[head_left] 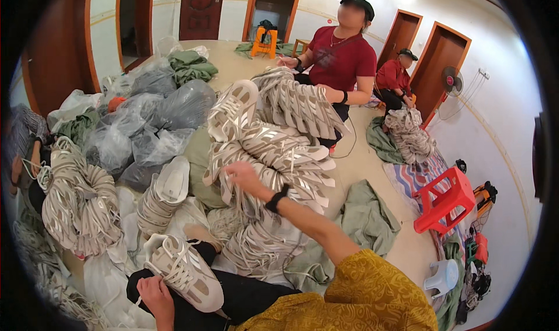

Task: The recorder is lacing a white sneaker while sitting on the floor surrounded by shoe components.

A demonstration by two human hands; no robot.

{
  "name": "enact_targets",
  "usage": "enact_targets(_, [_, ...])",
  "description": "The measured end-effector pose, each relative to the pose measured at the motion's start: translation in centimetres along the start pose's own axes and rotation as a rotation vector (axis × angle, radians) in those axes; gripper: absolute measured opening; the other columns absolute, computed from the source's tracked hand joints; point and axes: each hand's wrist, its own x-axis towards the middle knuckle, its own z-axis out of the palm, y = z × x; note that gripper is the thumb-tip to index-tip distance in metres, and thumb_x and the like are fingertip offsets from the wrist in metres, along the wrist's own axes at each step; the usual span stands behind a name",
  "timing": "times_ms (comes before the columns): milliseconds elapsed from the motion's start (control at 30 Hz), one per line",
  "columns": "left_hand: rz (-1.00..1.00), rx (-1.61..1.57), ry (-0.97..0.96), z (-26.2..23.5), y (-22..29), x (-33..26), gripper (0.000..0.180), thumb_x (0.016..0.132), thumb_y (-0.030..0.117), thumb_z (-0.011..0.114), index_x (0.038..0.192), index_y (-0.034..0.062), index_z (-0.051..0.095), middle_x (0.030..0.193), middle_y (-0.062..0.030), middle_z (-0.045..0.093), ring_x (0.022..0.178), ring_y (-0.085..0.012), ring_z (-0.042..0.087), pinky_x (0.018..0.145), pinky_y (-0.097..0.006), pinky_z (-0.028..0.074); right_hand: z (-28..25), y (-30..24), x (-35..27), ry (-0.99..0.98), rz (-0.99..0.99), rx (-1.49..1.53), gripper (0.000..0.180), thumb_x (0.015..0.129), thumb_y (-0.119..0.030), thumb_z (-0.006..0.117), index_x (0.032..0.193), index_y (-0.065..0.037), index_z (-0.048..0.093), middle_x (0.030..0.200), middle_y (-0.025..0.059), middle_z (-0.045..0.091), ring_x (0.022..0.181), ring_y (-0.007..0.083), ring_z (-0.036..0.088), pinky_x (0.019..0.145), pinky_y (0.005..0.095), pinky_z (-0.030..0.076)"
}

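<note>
1. White walls [506, 127] with brown wooden doors [58, 51]; smooth beige floor [361, 156].
2. Tall stack of beige-and-white shoe uppers [279, 156], any lettering too small to read.
3. Single beige-and-white laced shoe [185, 271] on black-trousered legs [250, 293].
4. Right hand [243, 176] at the stack, left hand [156, 296] curled beside the shoe; cannot tell either grip.

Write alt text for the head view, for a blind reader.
A seated person's right hand is at a tall pile of beige-and-white shoe uppers; their left hand is beside a single laced upper on their lap. Two co-workers in red tops are beyond the pile, with filled plastic bags heaped at left.
</note>
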Motion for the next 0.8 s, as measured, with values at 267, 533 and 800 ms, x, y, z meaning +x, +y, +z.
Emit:
enact_targets(267, [-0.006,0.001,-0.011,0.3,-0.3,0.2,0.007,0.072,-0.002,0.054,0.077,0.0013,0.051,0.074,-0.0130,0.050,0.079,-0.0324,0.048,0.081,-0.042,0.036,-7.9,9.2,-9.7,-0.239,0.333,-0.840,0.017,0.071,-0.012,0.050,0.084,-0.009,0.062,0.081,0.0108,0.059,0.079,0.0290,0.057,0.066,0.0409,0.047])
enact_targets(533, [0.002,0.000,0.021,0.3,0.5,0.4,0.009,0.069,-0.002,0.055,0.076,0.0022,0.051,0.074,-0.0126,0.050,0.078,-0.0323,0.047,0.079,-0.042,0.036,-7.2,10.1,-8.2,-0.290,0.400,-0.869,0.015,0.077,-0.014,0.048,0.075,-0.004,0.058,0.080,0.0139,0.060,0.079,0.0305,0.059,0.064,0.0422,0.048])
enact_targets(800, [0.008,-0.010,0.028,-0.2,0.2,0.0,0.009,0.070,-0.002,0.055,0.077,0.0020,0.052,0.075,-0.0130,0.050,0.078,-0.0327,0.047,0.075,-0.041,0.036,-6.7,6.9,-7.6,-0.386,0.443,-0.893,0.014,0.073,-0.011,0.050,0.074,-0.002,0.060,0.077,0.0168,0.059,0.076,0.0326,0.059,0.064,0.0429,0.047])
